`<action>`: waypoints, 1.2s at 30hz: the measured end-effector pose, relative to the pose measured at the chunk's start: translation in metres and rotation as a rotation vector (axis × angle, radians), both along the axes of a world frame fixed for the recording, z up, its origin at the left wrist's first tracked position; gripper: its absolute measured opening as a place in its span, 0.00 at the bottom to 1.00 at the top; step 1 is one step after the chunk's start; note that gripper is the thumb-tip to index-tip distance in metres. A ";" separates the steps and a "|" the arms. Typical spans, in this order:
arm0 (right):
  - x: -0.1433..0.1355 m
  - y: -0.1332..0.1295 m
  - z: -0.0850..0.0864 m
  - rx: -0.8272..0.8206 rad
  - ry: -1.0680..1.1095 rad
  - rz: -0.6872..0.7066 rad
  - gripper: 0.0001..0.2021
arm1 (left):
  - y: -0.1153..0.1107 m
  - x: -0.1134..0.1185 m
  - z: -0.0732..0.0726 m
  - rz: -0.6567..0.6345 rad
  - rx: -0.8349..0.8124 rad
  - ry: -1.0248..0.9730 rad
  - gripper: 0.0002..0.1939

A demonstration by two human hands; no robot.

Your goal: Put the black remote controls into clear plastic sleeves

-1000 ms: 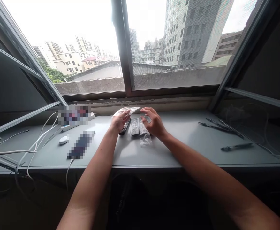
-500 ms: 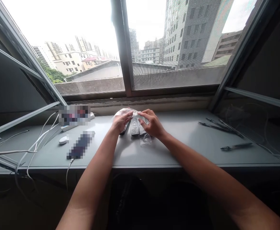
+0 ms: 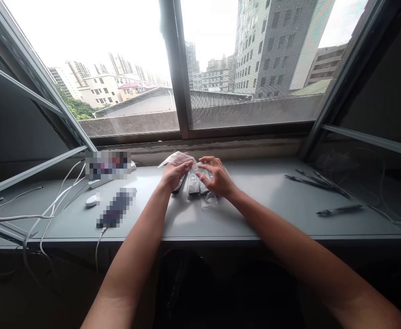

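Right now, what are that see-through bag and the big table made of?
The bag in the left hand looks like thin, shiny plastic: it's see-through and creased. The table is smooth grey with a soft shine, maybe coated board or painted metal.

On the desk, wrapped remotes lie right of the bare remote, left of the pens.

The middle remote, grey and sleeved in clear plastic, lies lengthwise. Just right of it lies a second wrapped remote, partly covered, its loose crinkled wrap end spilling nearer. Left of the middle remote lies a black remote, buttons partly showing; beyond, a translucent plastic bag is held up, creased.
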State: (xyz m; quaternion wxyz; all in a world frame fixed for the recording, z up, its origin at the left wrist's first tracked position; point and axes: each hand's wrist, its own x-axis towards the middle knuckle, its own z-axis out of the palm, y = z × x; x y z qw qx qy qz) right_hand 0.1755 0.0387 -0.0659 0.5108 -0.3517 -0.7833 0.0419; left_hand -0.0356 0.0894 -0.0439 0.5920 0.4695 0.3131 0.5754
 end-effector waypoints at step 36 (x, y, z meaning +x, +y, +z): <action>-0.002 0.001 0.001 -0.077 0.133 0.218 0.16 | 0.006 0.001 -0.007 0.041 -0.029 -0.013 0.23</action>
